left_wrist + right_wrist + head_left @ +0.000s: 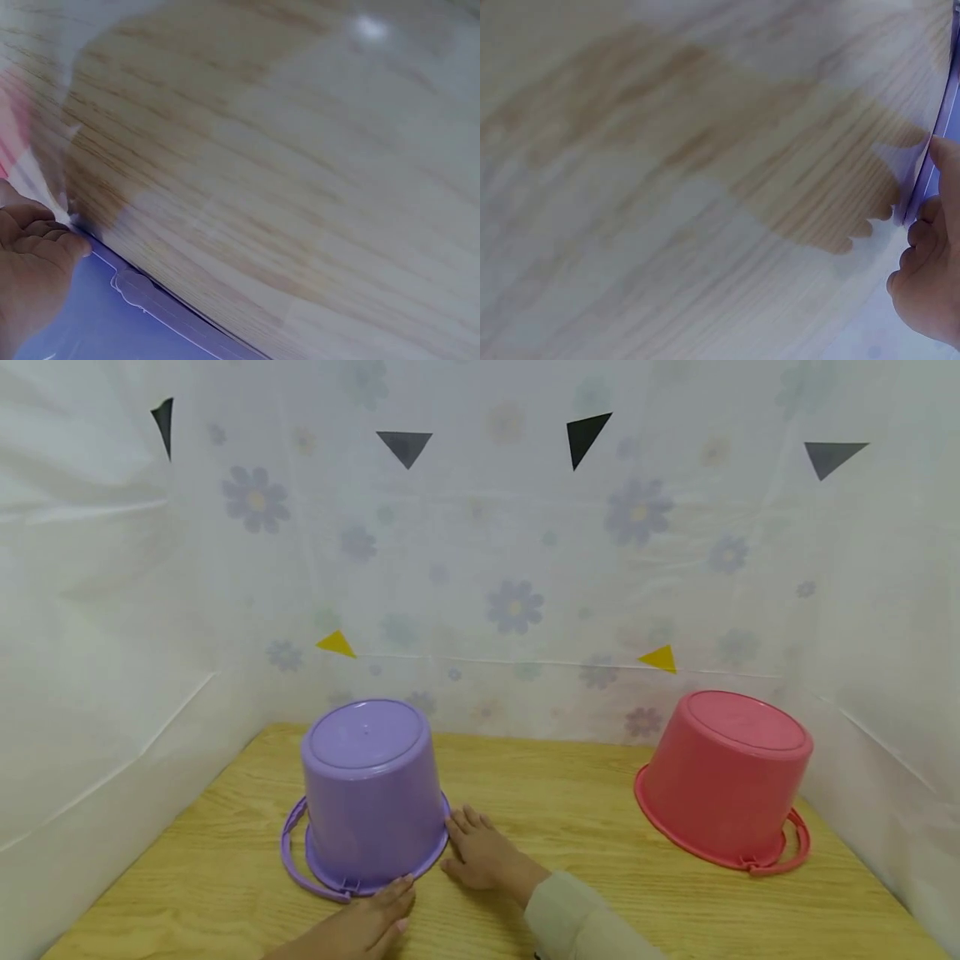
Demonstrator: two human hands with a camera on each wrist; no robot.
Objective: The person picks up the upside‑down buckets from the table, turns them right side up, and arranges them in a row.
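Note:
An upside-down purple bucket (pixel 367 793) stands on the left half of the wooden table, its handle (pixel 291 852) lying out to the left. My left hand (pixel 363 922) is at the front of its rim, fingers extended, fingertips right at the edge. The left wrist view shows those fingertips against the purple rim (pixel 202 326) beside the handle joint. On the bucket's right side, my right hand (pixel 483 856) reaches with outstretched fingers to the rim; the right wrist view shows its thumb by the purple edge (pixel 922 180).
A red bucket (pixel 727 781), also upside down, stands on the right of the table (pixel 540 777), its handle lying toward the right. White sheeting (pixel 450 560) with flower prints rises behind and at both sides. Black and yellow triangles mark the back sheet.

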